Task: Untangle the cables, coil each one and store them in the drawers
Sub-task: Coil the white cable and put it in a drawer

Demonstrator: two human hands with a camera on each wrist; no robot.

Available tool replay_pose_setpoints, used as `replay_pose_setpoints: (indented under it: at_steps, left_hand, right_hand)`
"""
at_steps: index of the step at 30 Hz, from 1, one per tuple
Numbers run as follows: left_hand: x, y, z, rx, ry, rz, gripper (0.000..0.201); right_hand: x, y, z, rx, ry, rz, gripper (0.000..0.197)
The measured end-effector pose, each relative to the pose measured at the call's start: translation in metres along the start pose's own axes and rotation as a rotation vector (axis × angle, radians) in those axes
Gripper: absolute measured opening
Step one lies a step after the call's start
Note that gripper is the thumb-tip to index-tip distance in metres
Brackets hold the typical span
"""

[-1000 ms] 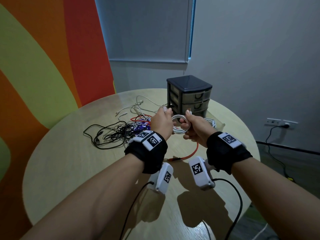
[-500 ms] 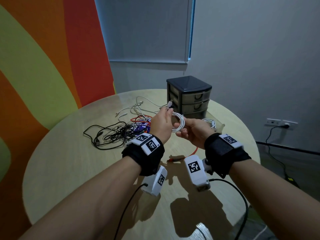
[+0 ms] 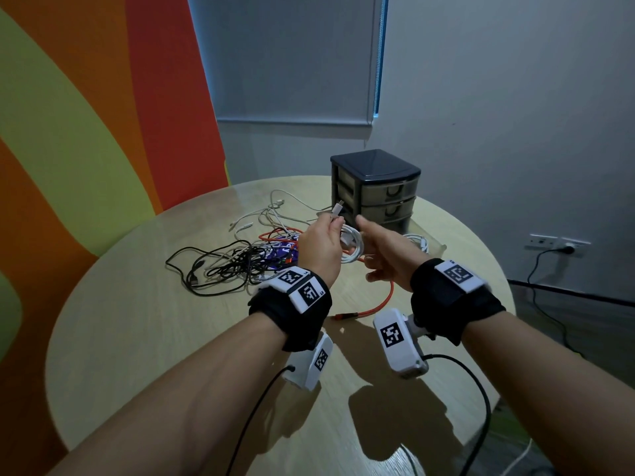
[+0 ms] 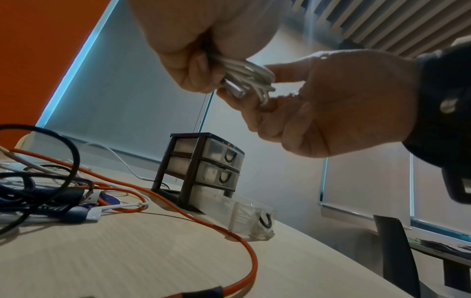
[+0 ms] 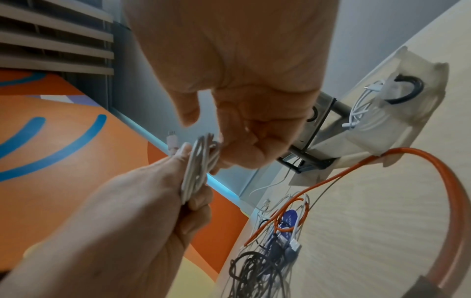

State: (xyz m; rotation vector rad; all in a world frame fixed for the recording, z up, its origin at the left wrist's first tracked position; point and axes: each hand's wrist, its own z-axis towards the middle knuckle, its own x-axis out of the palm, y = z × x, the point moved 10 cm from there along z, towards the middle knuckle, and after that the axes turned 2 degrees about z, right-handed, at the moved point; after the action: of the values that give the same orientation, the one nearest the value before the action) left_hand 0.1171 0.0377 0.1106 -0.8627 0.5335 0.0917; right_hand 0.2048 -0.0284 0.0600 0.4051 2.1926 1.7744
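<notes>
- Two hands up over the surface [image 3: 144, 331], both on one white cable coil [image 3: 351, 244].
- Left hand [image 3: 318, 247]: grip closed round the coil's left side, fingers curled over the loops; USB plug end [image 3: 337, 208] pokes up past the fingertips.
- Right hand [image 3: 386, 250]: grip pinching the coil's right side w/ thumb and curled fingers, per the wrist views; index finger straight, pointing away.
- Coil sits betw. the two grips, held off the surface.
- Just below the grips: orange cable [image 3: 379, 304] runs along the surface, dark plug end nearest the person.
- Left of the grips: tangle of black cables [image 3: 220, 266], mixed w/ orange, white and sth purple/blue; can't tell which strand is which.
- Beyond that: loose white cables [image 3: 271, 214] spread on the surface.
- Beyond the grips: drawer unit [image 3: 374, 188], dark frame, clear drawers. Top 2 pushed in; bottom drawer [image 4: 251, 216] pulled out, w/ a coiled white cable [image 5: 362, 106] inside.
</notes>
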Motion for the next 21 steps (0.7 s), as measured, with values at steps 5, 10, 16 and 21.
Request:
replay_pose_setpoints:
  at_steps: [5, 10, 16, 21]
  left_hand:
    - [0.008, 0.009, 0.001, -0.084, 0.109, 0.048, 0.034]
    - [0.016, 0.019, -0.004, -0.148, 0.225, 0.013, 0.032]
    - [0.024, 0.022, -0.011, -0.155, 0.314, -0.031, 0.030]
    - [0.022, 0.020, -0.008, -0.083, 0.294, 0.115, 0.033]
  right_hand:
    - [0.004, -0.001, -0.001, -0.024, 0.037, -0.102, 0.015]
    - [0.006, -0.015, -0.002, 0.055, 0.088, -0.133, 0.026]
    - [0.007, -0.022, -0.002, 0.083, 0.119, -0.154, 0.022]
    - [-0.003, -0.018, -0.001, 0.054, 0.039, -0.138, 0.017]
